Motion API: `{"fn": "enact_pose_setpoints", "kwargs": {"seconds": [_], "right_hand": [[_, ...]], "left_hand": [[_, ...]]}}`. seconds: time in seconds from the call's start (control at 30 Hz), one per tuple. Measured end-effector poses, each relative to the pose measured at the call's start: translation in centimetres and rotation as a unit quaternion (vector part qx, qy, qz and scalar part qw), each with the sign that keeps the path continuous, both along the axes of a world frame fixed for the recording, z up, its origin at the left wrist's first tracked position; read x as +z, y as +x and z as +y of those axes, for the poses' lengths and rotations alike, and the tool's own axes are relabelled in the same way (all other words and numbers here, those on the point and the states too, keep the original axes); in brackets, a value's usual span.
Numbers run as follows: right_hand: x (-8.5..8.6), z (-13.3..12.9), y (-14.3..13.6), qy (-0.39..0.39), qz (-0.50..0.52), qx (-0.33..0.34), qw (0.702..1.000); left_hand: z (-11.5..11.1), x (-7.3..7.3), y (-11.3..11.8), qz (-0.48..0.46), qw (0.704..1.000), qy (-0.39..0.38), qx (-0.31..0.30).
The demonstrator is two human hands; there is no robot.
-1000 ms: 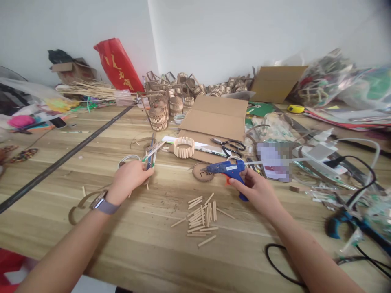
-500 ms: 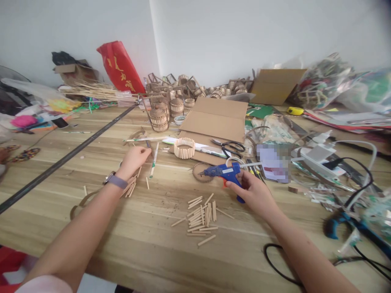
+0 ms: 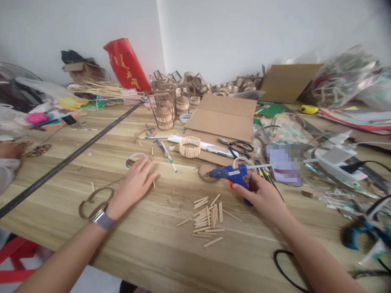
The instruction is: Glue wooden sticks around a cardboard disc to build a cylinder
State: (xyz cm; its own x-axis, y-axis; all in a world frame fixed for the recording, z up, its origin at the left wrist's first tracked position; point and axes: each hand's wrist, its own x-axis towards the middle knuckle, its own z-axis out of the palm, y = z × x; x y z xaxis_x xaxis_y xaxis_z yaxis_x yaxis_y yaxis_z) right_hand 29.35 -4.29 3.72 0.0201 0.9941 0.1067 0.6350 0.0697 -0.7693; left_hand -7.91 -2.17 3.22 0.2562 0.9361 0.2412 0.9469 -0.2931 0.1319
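Observation:
My left hand (image 3: 134, 183) is spread low over the table, palm down, and covers part of a group of small sticks. Just beyond its fingertips lies a white ring (image 3: 132, 158). A curved brown strip (image 3: 84, 205) lies beside my left wrist. My right hand (image 3: 262, 191) grips a blue glue gun (image 3: 233, 174), its nozzle pointing left over a thin brown ring (image 3: 204, 176). Between my hands a pile of short wooden sticks (image 3: 204, 219) lies on the table (image 3: 165, 248). A round band of upright sticks (image 3: 190, 147) stands beyond them.
Scissors (image 3: 236, 147) and cardboard (image 3: 220, 118) lie behind the glue gun. Small stick baskets (image 3: 164, 117) stand at the back. A dark bar (image 3: 76, 152) crosses the left side. A power strip (image 3: 345, 162) is at the right. Another person's hand (image 3: 11, 149) is at the far left.
My left hand has moved nearer, and its pinched fingers have spread. The white ring now shows beyond it. My right hand still holds the glue gun. The view has shifted slightly.

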Motion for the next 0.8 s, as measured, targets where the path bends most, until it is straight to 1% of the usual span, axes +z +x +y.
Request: {"fn": "enact_pose_setpoints", "kwargs": {"seconds": [0.03, 0.1, 0.13, 0.17, 0.23, 0.3, 0.33, 0.4, 0.43, 0.47, 0.53, 0.57, 0.63, 0.7, 0.8], "right_hand": [[-0.2, 0.1, 0.1, 0.001, 0.002, 0.002, 1.0], [-0.5, 0.2, 0.3, 0.006, 0.011, 0.006, 1.0], [-0.6, 0.2, 0.3, 0.009, 0.014, 0.006, 1.0], [-0.7, 0.3, 0.4, 0.011, 0.016, 0.005, 1.0], [-0.9, 0.3, 0.5, 0.01, 0.016, 0.001, 1.0], [-1.0, 0.3, 0.5, 0.006, 0.012, 0.0, 1.0], [-1.0, 0.3, 0.6, 0.005, 0.01, 0.001, 1.0], [-1.1, 0.3, 0.7, 0.009, 0.009, 0.002, 1.0], [-1.2, 0.3, 0.7, 0.01, 0.011, 0.002, 1.0], [-1.2, 0.3, 0.7, 0.011, 0.014, 0.003, 1.0], [-1.2, 0.3, 0.7, 0.008, 0.018, 0.002, 1.0], [-1.2, 0.3, 0.6, 0.006, 0.018, 0.001, 1.0], [-1.1, 0.3, 0.6, 0.006, 0.015, 0.002, 1.0], [-1.0, 0.3, 0.6, 0.007, 0.009, 0.005, 1.0], [-0.8, 0.3, 0.5, 0.012, 0.005, 0.007, 1.0]], "left_hand": [[-0.7, -0.4, -0.7, 0.029, 0.998, 0.007, 0.058], [-1.9, -1.3, -1.7, 0.069, 0.986, -0.027, 0.151], [-2.5, -1.8, -2.0, 0.08, 0.98, -0.053, 0.173], [-3.0, -2.3, -2.1, 0.088, 0.977, -0.074, 0.177], [-4.0, -3.1, -1.8, 0.091, 0.978, -0.1, 0.157], [-5.0, -3.7, -1.2, 0.082, 0.983, -0.106, 0.125], [-5.5, -3.9, -0.9, 0.074, 0.987, -0.099, 0.099], [-6.2, -4.1, -0.5, 0.057, 0.995, -0.079, 0.025], [-6.3, -4.0, -0.5, 0.052, 0.996, -0.066, 0.004], [-6.2, -4.0, -0.6, 0.053, 0.997, -0.053, 0.001], [-5.8, -3.9, -0.9, 0.064, 0.997, -0.038, 0.036], [-5.5, -3.9, -1.0, 0.067, 0.995, -0.049, 0.053], [-5.2, -4.0, -0.9, 0.071, 0.993, -0.078, 0.045], [-5.2, -3.9, -0.4, 0.069, 0.994, -0.082, -0.007], [-4.9, -3.2, 0.7, 0.057, 0.985, -0.092, -0.134]]}}
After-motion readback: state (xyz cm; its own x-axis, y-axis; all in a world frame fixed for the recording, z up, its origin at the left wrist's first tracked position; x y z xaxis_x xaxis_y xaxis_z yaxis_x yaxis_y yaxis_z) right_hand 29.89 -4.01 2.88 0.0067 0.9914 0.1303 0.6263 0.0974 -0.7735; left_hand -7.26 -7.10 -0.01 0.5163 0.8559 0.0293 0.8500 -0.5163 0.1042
